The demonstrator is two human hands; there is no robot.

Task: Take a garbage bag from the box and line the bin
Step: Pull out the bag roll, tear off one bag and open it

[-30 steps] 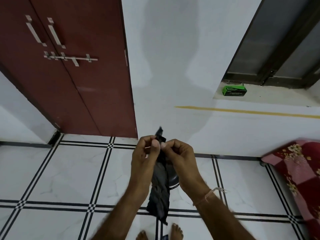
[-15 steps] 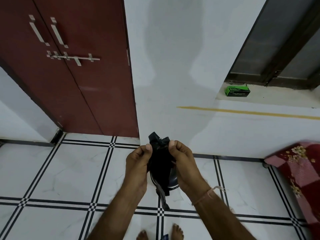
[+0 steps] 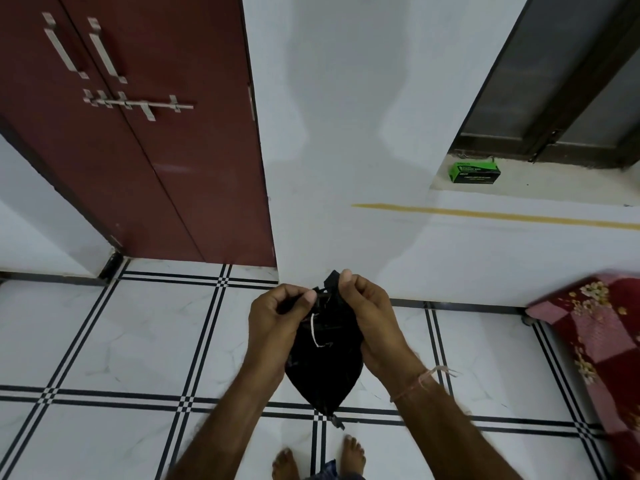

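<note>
The only print I could find sat on the green box resting on the ledge below the dark window frame. Its black front panel carried lines of lettering, and a short word ran along the green top edge, but all of it was too small and blurred to read.

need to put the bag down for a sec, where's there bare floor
Bare tiles lie to the left of the left hand, running to the red door, and to the right between the right hand and the red cloth. Straight below it is crowded: the bag hangs over the feet.
</note>
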